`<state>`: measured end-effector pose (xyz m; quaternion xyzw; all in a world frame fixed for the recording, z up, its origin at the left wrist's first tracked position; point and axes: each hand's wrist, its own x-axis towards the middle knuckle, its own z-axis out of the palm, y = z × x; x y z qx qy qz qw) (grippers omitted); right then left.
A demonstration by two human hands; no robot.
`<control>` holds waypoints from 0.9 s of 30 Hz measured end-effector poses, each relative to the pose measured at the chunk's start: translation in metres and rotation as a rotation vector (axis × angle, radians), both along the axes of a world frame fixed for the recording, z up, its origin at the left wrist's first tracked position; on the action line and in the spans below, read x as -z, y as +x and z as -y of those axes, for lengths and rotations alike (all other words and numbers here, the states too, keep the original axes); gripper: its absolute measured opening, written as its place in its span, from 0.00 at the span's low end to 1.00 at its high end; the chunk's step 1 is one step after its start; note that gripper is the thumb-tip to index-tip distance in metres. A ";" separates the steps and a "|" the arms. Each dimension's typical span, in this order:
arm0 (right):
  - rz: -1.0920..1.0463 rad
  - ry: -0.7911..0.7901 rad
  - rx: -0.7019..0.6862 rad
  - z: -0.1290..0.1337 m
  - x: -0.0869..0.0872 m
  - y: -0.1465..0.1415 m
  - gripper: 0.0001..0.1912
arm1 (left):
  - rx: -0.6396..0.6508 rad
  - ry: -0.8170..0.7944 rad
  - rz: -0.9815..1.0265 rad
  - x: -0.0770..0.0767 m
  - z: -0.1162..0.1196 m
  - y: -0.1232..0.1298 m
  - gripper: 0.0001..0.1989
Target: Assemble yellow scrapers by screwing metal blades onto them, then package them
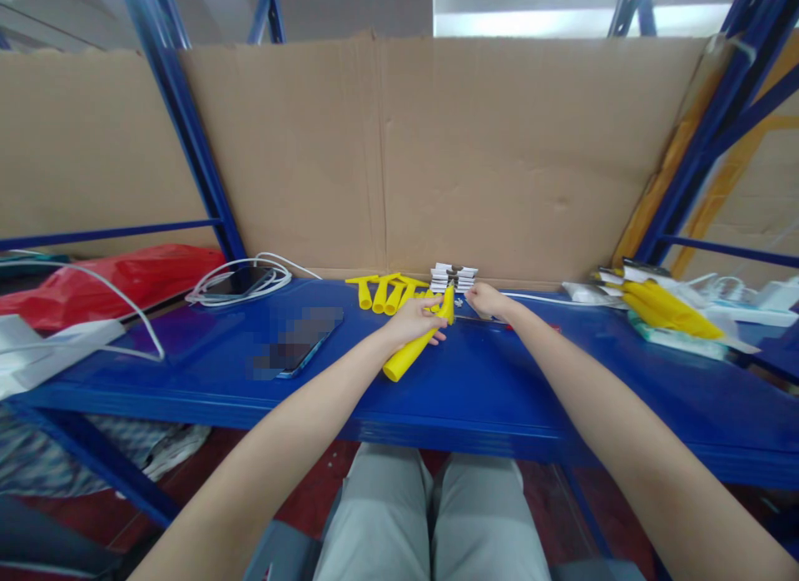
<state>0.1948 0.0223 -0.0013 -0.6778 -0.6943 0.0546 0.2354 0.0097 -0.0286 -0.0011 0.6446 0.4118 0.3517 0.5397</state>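
Note:
My left hand (418,321) is wrapped round a yellow plastic piece with a hollow, tube-like handle (404,363). Its open round end points down towards me, and its upper end slants away near the other hand. Just to the right, my right hand (485,301) is closed, with its fingers curled; whatever they may grip is hidden. Small light-coloured bits (459,300) lie by its fingertips. Behind my left hand, several similar yellow T-shaped pieces (379,298) lie in a row. Beyond both hands stand stacks of small white-and-black pieces (453,276).
A phone (305,348) lies left on the blue table (474,398). Coiled white cable (240,281) and a red bag (125,281) are farther left. Yellow packets (671,308) lie at right. A red object (554,328) is partly behind my right forearm. Cardboard (499,148) closes the back.

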 end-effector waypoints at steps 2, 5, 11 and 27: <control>-0.022 -0.013 -0.018 0.004 -0.004 -0.001 0.13 | -0.022 0.026 -0.020 0.000 0.000 0.001 0.33; -0.134 -0.048 -0.071 0.014 -0.012 -0.003 0.14 | -0.022 0.042 -0.033 -0.002 0.000 0.001 0.32; -0.360 -0.121 -0.229 0.041 -0.027 -0.013 0.14 | 0.080 -0.070 0.044 -0.003 -0.003 -0.002 0.31; -0.085 -0.009 -0.224 0.054 -0.018 -0.026 0.11 | 0.200 -0.254 0.059 -0.008 -0.002 -0.004 0.19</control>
